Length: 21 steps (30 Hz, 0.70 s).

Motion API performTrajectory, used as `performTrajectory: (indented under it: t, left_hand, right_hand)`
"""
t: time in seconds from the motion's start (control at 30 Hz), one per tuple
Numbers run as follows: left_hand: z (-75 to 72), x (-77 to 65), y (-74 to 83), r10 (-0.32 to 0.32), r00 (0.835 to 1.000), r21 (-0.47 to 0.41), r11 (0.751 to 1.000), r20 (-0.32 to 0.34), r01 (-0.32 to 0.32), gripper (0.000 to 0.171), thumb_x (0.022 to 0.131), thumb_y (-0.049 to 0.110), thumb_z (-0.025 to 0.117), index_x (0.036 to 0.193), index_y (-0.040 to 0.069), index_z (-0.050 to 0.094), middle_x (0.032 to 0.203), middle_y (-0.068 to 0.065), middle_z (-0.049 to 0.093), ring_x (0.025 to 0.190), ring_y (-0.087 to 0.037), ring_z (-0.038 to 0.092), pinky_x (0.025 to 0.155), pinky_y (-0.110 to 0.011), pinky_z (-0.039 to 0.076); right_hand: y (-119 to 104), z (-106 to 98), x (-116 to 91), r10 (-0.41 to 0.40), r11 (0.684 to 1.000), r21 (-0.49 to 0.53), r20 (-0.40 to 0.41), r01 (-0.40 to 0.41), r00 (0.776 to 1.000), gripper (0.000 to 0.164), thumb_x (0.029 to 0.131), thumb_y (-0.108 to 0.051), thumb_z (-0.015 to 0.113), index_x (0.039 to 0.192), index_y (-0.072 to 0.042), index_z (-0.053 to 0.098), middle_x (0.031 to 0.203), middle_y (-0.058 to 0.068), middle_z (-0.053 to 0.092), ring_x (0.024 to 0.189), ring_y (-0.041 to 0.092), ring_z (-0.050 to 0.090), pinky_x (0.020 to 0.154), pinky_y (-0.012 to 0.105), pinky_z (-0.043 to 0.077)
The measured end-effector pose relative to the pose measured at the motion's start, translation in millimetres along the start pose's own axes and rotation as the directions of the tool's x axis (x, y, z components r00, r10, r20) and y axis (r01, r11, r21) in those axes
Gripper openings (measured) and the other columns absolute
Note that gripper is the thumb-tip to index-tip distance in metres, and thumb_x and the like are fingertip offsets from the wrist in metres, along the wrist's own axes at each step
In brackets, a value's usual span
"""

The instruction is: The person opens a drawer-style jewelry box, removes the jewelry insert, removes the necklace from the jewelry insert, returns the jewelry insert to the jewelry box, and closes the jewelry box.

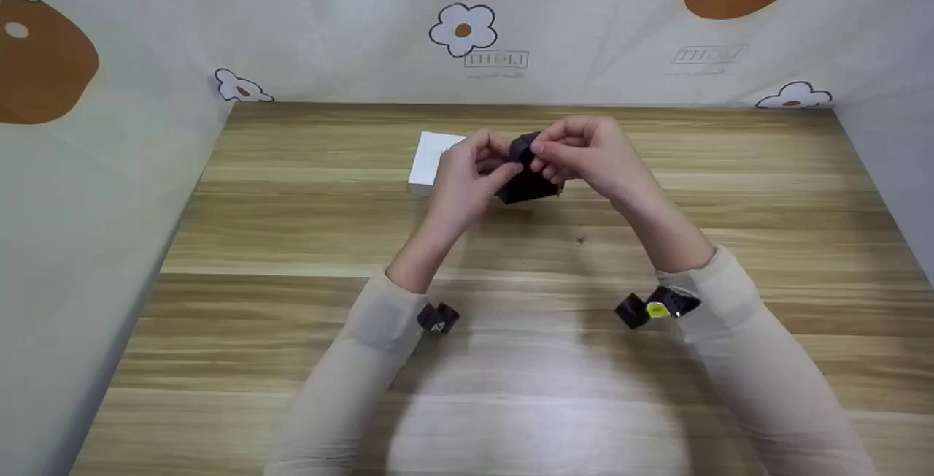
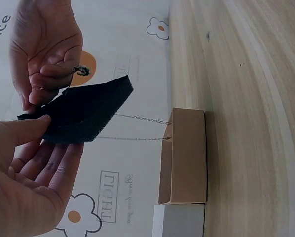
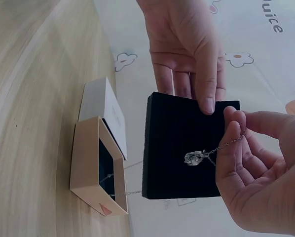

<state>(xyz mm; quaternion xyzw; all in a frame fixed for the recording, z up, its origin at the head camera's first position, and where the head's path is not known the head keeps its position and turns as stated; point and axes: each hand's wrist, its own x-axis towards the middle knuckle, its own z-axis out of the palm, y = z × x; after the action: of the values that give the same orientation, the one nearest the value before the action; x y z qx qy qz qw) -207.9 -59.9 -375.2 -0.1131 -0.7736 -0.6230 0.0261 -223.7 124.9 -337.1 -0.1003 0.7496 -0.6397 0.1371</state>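
Note:
A black foam jewellery pad (image 3: 172, 123) is held up over the table, its flat face showing in the right wrist view. My left hand (image 1: 467, 177) grips it by an edge, thumb on the face and fingers behind. My right hand (image 1: 591, 155) pinches the thin chain of a silver necklace (image 3: 231, 143) at the pad's edge. A silver pendant (image 3: 194, 158) that looks like a rose hangs in front of the pad. From behind the pad, two strands of chain (image 2: 142, 119) run down into an open tan box (image 2: 189, 158) with a dark inside.
A white box or lid (image 1: 429, 162) lies against the tan box on its left side. Both stand on the wood-grain table (image 1: 292, 242), towards its back edge. Behind them hangs a pale curtain (image 1: 350, 23) printed with flowers.

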Motion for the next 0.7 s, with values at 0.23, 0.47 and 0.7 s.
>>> performTrajectory:
  t: [0.23, 0.47, 0.7]
  left_hand:
    - [0.8, -1.0, -2.0, -0.011, 1.0, 0.003, 1.0, 0.009, 0.011, 0.014, 0.088, -0.002, 0.072, 0.099, -0.004, 0.065, 0.105, -0.017, 0.074, 0.101, -0.021, 0.072, 0.091, -0.026, 0.058]
    - [1.4, -1.7, -1.8, -0.013, 1.0, 0.012, 1.0, 0.017, 0.013, 0.012, 0.088, -0.002, 0.071, 0.098, -0.004, 0.065, 0.105, -0.018, 0.075, 0.102, -0.023, 0.073, 0.091, -0.029, 0.059]
    - [2.6, -2.6, -0.7, -0.013, 0.999, 0.018, 1.0, 0.049, 0.012, 0.012, 0.088, -0.003, 0.07, 0.099, -0.006, 0.064, 0.11, -0.019, 0.074, 0.105, -0.025, 0.072, 0.092, -0.029, 0.059]
  right_hand:
    - [-0.9, -0.6, -0.1, 0.016, 0.994, 0.111, 0.015, -0.017, 1.0, 0.007, 0.094, -0.002, 0.065, 0.088, -0.004, 0.068, 0.067, -0.003, 0.071, 0.059, 0.005, 0.066, 0.058, 0.017, 0.057]
    - [-1.7, -1.3, -0.8, 0.041, 0.988, 0.146, 0.026, -0.045, 0.999, 0.011, 0.095, -0.003, 0.063, 0.088, -0.009, 0.069, 0.068, -0.003, 0.071, 0.059, 0.005, 0.066, 0.058, 0.017, 0.057]
    - [-2.1, -3.0, -1.9, 0.094, 0.963, 0.251, 0.049, -0.103, 0.994, 0.011, 0.095, -0.005, 0.064, 0.088, -0.008, 0.071, 0.069, 0.0, 0.071, 0.058, 0.006, 0.064, 0.056, 0.016, 0.056]
